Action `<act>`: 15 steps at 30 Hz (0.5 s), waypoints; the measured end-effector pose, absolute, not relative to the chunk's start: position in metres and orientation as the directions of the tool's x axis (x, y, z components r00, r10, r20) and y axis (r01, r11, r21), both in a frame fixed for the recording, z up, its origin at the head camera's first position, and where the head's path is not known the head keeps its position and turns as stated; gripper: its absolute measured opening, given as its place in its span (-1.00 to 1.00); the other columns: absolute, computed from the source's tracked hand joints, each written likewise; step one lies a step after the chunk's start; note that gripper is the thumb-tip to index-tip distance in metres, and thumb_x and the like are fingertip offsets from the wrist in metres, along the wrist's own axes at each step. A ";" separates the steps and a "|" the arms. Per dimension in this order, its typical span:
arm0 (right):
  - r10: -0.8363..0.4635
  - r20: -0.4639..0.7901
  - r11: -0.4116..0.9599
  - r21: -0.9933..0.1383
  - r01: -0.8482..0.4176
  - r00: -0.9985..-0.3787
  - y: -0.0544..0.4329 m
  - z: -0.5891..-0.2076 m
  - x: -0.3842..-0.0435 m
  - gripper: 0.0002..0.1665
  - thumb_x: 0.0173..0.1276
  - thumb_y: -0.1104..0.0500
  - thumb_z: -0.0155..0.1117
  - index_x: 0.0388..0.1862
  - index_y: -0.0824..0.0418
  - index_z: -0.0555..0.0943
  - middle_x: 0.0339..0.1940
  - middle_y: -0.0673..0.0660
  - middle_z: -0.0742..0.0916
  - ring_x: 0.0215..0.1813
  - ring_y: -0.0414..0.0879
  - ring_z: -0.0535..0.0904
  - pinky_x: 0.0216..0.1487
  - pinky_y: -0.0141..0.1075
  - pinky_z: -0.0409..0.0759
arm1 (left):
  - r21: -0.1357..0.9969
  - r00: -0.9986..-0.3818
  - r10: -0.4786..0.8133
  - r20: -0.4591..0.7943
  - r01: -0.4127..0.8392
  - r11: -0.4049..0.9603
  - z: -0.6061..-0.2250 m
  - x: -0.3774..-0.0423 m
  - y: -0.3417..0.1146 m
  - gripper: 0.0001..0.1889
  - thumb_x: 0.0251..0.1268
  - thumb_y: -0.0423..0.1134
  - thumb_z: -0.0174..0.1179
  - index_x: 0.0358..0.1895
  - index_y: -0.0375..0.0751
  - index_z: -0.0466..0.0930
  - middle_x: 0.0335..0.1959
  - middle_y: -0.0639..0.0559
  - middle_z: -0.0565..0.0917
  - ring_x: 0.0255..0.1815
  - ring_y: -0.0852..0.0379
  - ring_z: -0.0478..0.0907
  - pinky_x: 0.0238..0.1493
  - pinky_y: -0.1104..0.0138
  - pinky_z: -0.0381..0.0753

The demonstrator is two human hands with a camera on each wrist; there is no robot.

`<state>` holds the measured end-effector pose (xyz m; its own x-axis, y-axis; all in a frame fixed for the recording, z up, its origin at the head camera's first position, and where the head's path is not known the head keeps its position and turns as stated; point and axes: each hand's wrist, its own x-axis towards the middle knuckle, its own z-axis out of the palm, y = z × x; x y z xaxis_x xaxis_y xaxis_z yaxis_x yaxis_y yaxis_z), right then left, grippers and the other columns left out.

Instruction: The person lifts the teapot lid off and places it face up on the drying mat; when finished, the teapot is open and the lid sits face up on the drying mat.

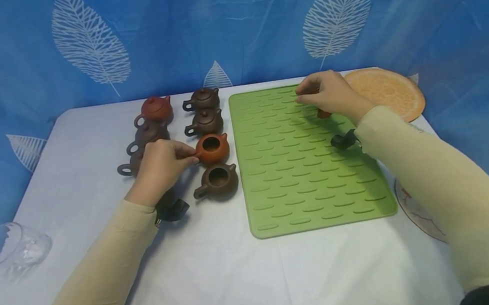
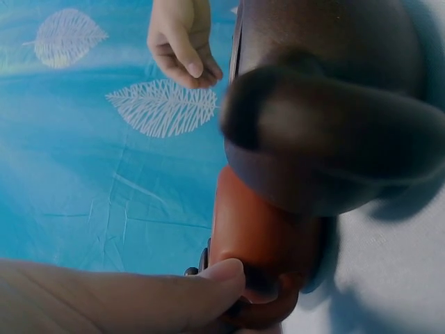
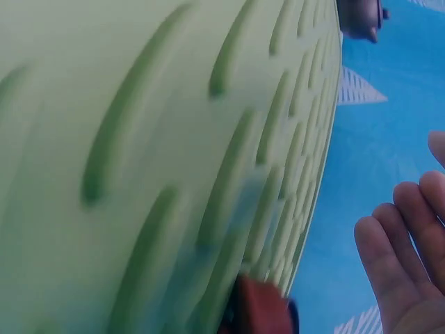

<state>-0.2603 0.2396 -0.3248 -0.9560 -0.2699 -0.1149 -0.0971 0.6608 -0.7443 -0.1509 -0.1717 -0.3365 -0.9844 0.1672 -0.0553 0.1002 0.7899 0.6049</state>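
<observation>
My left hand (image 1: 160,168) pinches the handle of a small orange-red teapot (image 1: 213,149) that has no lid on; its thumb (image 2: 224,273) lies against the handle in the left wrist view. A brown lidless teapot (image 1: 221,181) stands just in front of it and looms large and blurred in the left wrist view. Over the far right part of the green mat (image 1: 276,194) hovers my right hand (image 1: 328,93), fingers loosely extended and holding nothing. Partly hidden under that hand, a small reddish-brown piece (image 1: 323,113) sits on the mat; its edge (image 3: 264,309) shows in the right wrist view.
Two dark lidded teapots (image 1: 207,121) stand behind the orange-red one. Left of them runs a column with a red teapot (image 1: 158,109) and dark ones, partly behind my left hand. A clear glass (image 1: 15,246) lies far left. An orange-slice-patterned round mat (image 1: 389,93) and a plate (image 1: 419,213) lie right.
</observation>
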 end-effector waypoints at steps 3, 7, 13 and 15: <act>-0.306 -0.083 0.662 -0.734 -0.150 -0.948 0.229 -0.328 -0.264 -0.47 0.51 -0.03 0.42 0.27 0.27 0.66 0.15 0.17 0.74 0.21 0.04 0.61 -0.01 0.01 0.66 | 0.603 -0.983 0.174 -0.059 0.104 0.791 -0.337 -0.151 -0.172 -0.81 0.36 -0.34 0.47 -0.02 -0.29 0.85 -0.11 -0.12 0.82 0.05 -0.07 0.65 0.12 0.01 0.56; -0.354 -0.046 0.657 -0.723 -0.214 -0.934 0.216 -0.332 -0.268 -0.50 0.51 -0.01 0.43 0.24 0.30 0.68 0.13 0.18 0.74 0.21 0.05 0.61 0.18 -0.02 0.56 | 0.604 -0.979 0.194 -0.060 0.120 0.788 -0.337 -0.150 -0.171 -0.81 0.35 -0.36 0.47 -0.02 -0.30 0.84 -0.12 -0.12 0.82 -0.04 -0.04 0.66 0.03 0.05 0.59; -0.408 -0.027 0.613 -0.748 -0.253 -0.913 0.195 -0.336 -0.272 -0.53 0.51 0.04 0.44 0.23 0.31 0.68 0.11 0.17 0.75 0.19 0.04 0.62 0.22 -0.02 0.56 | 0.597 -0.977 0.207 -0.043 0.141 0.790 -0.337 -0.150 -0.171 -0.81 0.35 -0.37 0.47 -0.03 -0.30 0.84 -0.17 -0.11 0.82 -0.09 -0.02 0.69 -0.01 0.06 0.62; -0.426 -0.021 0.600 -0.755 -0.265 -0.904 0.187 -0.336 -0.274 -0.54 0.51 0.06 0.43 0.23 0.33 0.68 0.11 0.18 0.74 0.20 0.04 0.62 0.24 -0.03 0.55 | 0.593 -0.978 0.203 -0.043 0.139 0.793 -0.336 -0.151 -0.172 -0.81 0.34 -0.37 0.47 -0.02 -0.30 0.84 -0.17 -0.11 0.82 -0.09 -0.02 0.69 0.00 0.06 0.62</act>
<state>-0.2735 0.1872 -0.3358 -0.9044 -0.4262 -0.0210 -0.2653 0.6003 -0.7545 -0.1506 -0.1718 -0.3365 -0.9783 0.2028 -0.0426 0.1387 0.7935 0.5926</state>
